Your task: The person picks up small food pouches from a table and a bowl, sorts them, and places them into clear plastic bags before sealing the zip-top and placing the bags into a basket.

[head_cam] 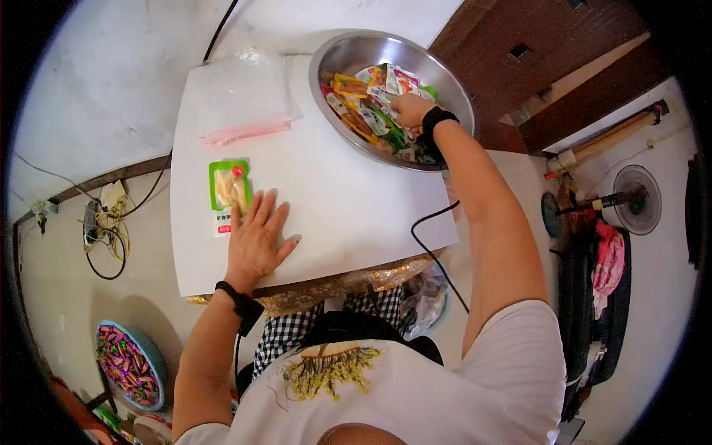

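Observation:
My left hand (257, 239) lies flat on the white tabletop (345, 217) with its fingers apart. Its fingertips reach the right edge of a snack packet (230, 186), which has a green border, a clear window with pale pieces inside and a white end with writing. Inside a large stainless steel bowl (453, 92), my right hand (413, 110) is down among several mixed snack packets (356, 103). Its fingers are curled and partly hidden, so whether they grip a packet does not show. Beyond the green packet lies a clear plastic bag (245, 92) with a pink strip (247, 132) along its near edge.
A black cable (428, 225) crosses the table's right edge and hangs down. On the floor at lower left stands a blue basin (156, 356) full of purple-wrapped pieces. Wires (111, 222) lie by the left wall. A fan (637, 199) is at far right.

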Demonstrator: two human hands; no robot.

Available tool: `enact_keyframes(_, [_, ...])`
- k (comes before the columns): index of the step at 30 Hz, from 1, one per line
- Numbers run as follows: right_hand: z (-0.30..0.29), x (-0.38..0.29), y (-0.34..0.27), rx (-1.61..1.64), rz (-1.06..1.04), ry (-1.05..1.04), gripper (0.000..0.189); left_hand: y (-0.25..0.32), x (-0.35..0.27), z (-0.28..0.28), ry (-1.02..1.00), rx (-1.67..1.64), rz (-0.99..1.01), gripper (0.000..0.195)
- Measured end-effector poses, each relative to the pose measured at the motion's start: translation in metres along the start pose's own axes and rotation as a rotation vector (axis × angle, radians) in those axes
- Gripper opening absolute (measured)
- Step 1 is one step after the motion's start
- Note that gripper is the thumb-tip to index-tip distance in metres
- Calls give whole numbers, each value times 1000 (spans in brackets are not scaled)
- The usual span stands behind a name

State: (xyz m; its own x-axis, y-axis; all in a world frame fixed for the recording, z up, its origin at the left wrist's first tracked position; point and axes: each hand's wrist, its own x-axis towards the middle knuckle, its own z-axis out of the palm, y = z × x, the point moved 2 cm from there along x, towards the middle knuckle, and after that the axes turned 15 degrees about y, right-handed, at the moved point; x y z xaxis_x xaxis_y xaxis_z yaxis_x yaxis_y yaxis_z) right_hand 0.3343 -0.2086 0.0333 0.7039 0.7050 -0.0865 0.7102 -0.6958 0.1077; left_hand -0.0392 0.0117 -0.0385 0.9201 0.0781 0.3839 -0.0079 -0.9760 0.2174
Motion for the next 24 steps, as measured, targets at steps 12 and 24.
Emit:
enact_keyframes(12, [-12, -13, 25, 395, 139, 25, 34, 0, -1, -3, -18, -36, -23, 65])
enact_keyframes(24, [-8, -10, 50, 246, -15, 247, 20, 3, 3, 0, -44, -31, -28, 65])
